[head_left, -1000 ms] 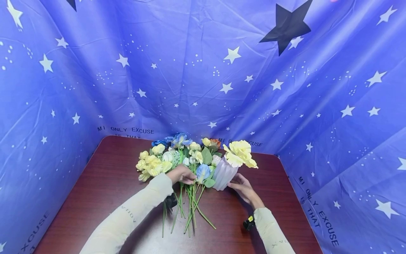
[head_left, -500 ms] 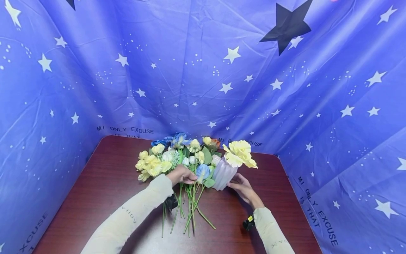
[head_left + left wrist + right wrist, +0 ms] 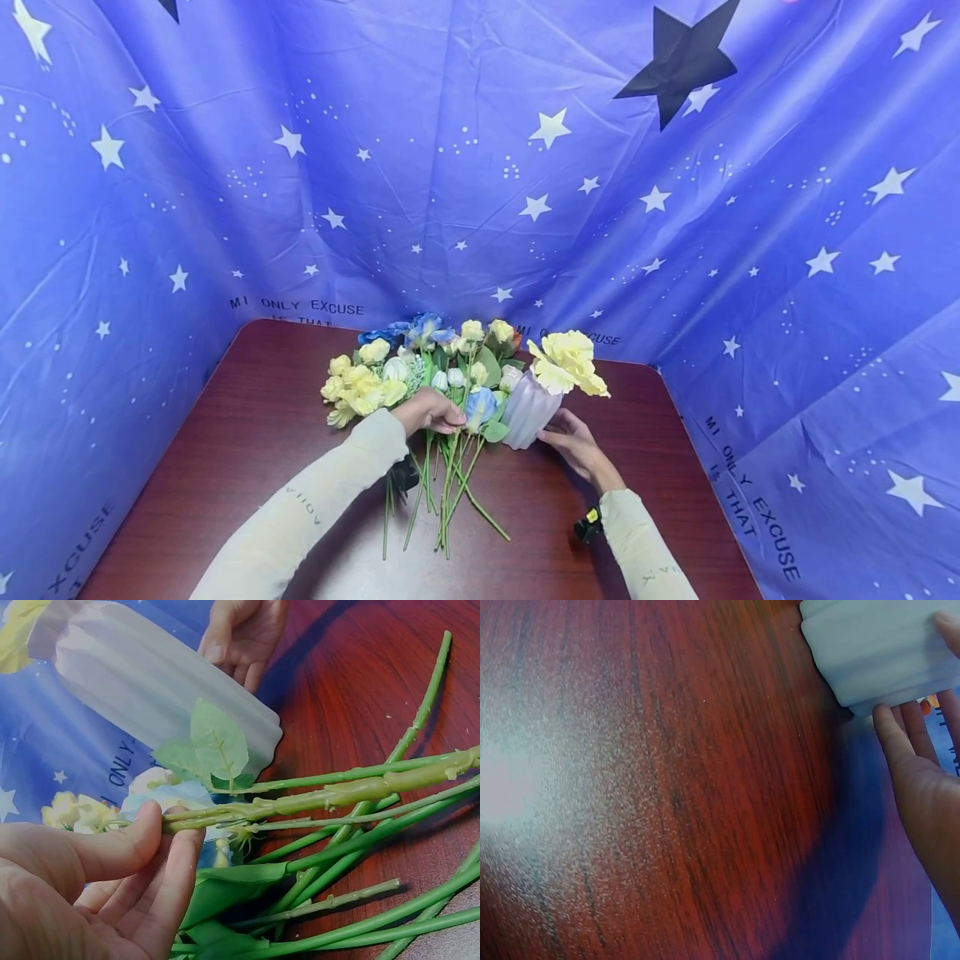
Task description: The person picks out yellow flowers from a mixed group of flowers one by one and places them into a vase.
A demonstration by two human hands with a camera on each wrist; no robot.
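My left hand [image 3: 432,412] pinches the stem [image 3: 352,791] of a spray of small yellow roses [image 3: 472,330] between thumb and fingers. In the left wrist view this stem passes over several other green stems. To the right, my right hand [image 3: 573,442] holds a pale, ribbed vase [image 3: 531,412] near its base. The thumb lies on one side of the vase [image 3: 885,652] and the fingers reach round the other. A large yellow flower [image 3: 567,363] sticks out of the vase's mouth. Beside the left fingertips is a blue flower [image 3: 480,407].
More artificial flowers lie in a heap on the dark red wooden table [image 3: 247,450]: yellow blooms [image 3: 362,390] at left, blue ones [image 3: 424,331] at the back. Their loose stems [image 3: 450,508] point towards the table's front. A blue star-patterned cloth [image 3: 450,183] hangs around the table.
The small yellow roses have shifted up and slightly right as the left hand's pinched stem moves. The right hand, the vase and the large yellow flower stay in place.
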